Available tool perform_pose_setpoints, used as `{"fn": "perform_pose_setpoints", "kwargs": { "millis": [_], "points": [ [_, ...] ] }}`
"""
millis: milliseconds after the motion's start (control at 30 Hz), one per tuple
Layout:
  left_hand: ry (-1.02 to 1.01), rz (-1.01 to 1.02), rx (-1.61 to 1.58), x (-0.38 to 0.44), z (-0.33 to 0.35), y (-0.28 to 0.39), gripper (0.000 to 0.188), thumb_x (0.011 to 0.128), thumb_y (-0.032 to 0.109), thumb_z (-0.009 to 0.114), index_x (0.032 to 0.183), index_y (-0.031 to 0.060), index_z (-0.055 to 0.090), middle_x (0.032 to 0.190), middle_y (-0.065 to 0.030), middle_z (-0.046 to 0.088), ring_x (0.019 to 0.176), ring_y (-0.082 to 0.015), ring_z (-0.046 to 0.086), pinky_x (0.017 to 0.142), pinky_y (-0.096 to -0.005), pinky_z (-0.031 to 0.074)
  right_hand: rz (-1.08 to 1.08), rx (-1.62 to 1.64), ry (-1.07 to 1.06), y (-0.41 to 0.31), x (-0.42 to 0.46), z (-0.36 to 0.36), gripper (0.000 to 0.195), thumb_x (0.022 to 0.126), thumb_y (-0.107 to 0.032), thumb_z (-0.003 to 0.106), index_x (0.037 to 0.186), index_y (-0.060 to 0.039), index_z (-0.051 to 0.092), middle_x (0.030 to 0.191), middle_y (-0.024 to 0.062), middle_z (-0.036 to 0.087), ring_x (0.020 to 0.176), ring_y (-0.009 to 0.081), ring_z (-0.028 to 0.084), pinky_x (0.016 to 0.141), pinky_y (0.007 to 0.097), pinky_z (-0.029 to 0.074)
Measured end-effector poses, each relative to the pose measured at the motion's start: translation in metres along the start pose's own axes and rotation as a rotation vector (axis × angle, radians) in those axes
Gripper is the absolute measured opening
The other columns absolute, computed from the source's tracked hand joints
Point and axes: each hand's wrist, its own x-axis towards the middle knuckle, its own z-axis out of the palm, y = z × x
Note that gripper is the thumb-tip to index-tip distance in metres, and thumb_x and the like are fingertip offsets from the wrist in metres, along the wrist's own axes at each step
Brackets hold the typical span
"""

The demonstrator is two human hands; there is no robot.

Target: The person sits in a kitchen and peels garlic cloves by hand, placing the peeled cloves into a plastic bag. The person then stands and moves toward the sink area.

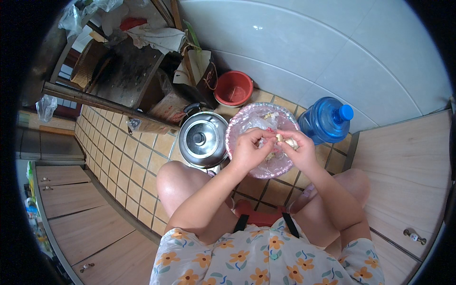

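Observation:
Both of my hands are together above a pink bin lined with a clear plastic bag. Between the fingertips of my left hand and my right hand is a pale garlic clove, which both appear to pinch. The fingers of my right hand also curl around a larger piece of garlic bulb. Inside the bin, partly hidden by my hands, lie crumpled clear plastic and some yellowish scraps.
A lidded metal pot stands left of the bin, a blue water jug right of it. Behind are a red bucket and a dark paper bag. Cabinets flank the right side; a metal-framed shelf is at upper left.

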Motion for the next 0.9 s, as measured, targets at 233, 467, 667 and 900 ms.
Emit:
{"fn": "perform_pose_setpoints", "kwargs": {
  "millis": [233, 467, 667, 900],
  "points": [
    [0.013, 0.140, 0.117, 0.000, -0.002, 0.009, 0.009, 0.073, 0.009, 0.074, 0.078, 0.0029, 0.068, 0.074, -0.0105, 0.067, 0.070, -0.0250, 0.064, 0.062, -0.0347, 0.051, -0.089, -0.095, -0.010, -0.002, -0.003, 0.002, 0.027, 0.079, 0.000, 0.071, 0.105, -0.0029, 0.068, 0.099, 0.0102, 0.069, 0.092, 0.0197, 0.066, 0.081, 0.0303, 0.051],
    [0.051, 0.236, 0.170, -0.002, 0.001, 0.007, 0.012, 0.071, 0.005, 0.073, 0.074, 0.0025, 0.063, 0.073, -0.0116, 0.065, 0.067, -0.0251, 0.063, 0.061, -0.0344, 0.050, -0.106, -0.084, -0.013, 0.003, -0.006, 0.005, 0.022, 0.080, -0.004, 0.071, 0.101, -0.0030, 0.066, 0.099, 0.0126, 0.069, 0.093, 0.0254, 0.067, 0.081, 0.0335, 0.052],
    [0.047, 0.262, 0.159, 0.001, 0.001, 0.004, 0.010, 0.074, 0.005, 0.072, 0.079, 0.0017, 0.063, 0.071, -0.0099, 0.062, 0.058, -0.0172, 0.058, 0.055, -0.0295, 0.046, -0.073, -0.007, -0.012, 0.004, -0.009, 0.007, 0.026, 0.078, -0.002, 0.072, 0.104, -0.0041, 0.067, 0.101, 0.0124, 0.069, 0.094, 0.0255, 0.067, 0.082, 0.0339, 0.051],
    [0.041, 0.181, 0.151, 0.003, 0.001, -0.002, 0.010, 0.078, 0.005, 0.069, 0.081, 0.0016, 0.061, 0.070, -0.0062, 0.060, 0.060, -0.0116, 0.055, 0.055, -0.0271, 0.045, -0.218, -0.168, -0.044, -0.003, -0.002, 0.002, 0.029, 0.079, -0.002, 0.072, 0.107, -0.0067, 0.067, 0.102, 0.0123, 0.069, 0.095, 0.0241, 0.067, 0.083, 0.0328, 0.052]
  ]
}}
